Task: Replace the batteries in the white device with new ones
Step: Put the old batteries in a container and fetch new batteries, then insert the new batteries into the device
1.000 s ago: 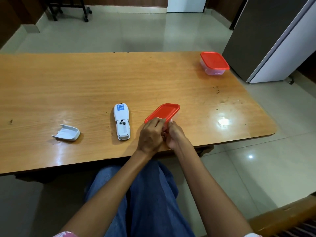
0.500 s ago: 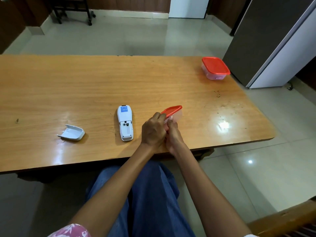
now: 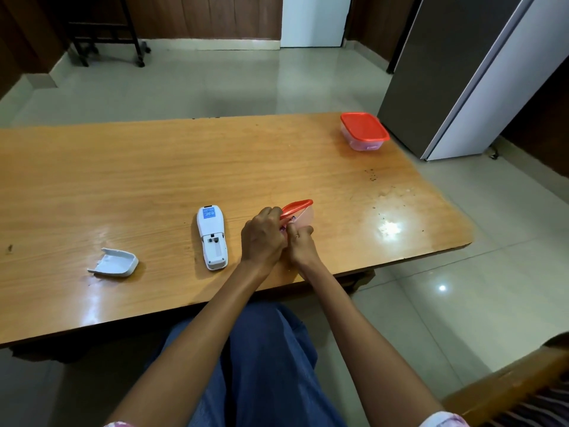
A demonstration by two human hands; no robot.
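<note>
The left hand [image 3: 263, 238] grips the red lid [image 3: 296, 208] of a small box [image 3: 304, 217], and the right hand [image 3: 303, 245] holds the box down. The white device [image 3: 212, 237] lies open on the table [image 3: 154, 180], just left of the hands. If the lid pops off fast, the box may tip and spill.

Left hand [image 3: 261, 238], right hand [image 3: 303, 245] on tilted red-lidded box [image 3: 298, 207]

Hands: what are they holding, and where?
Left hand grips the red lid by its near edge; right hand holds the clear container at its near end.
</note>
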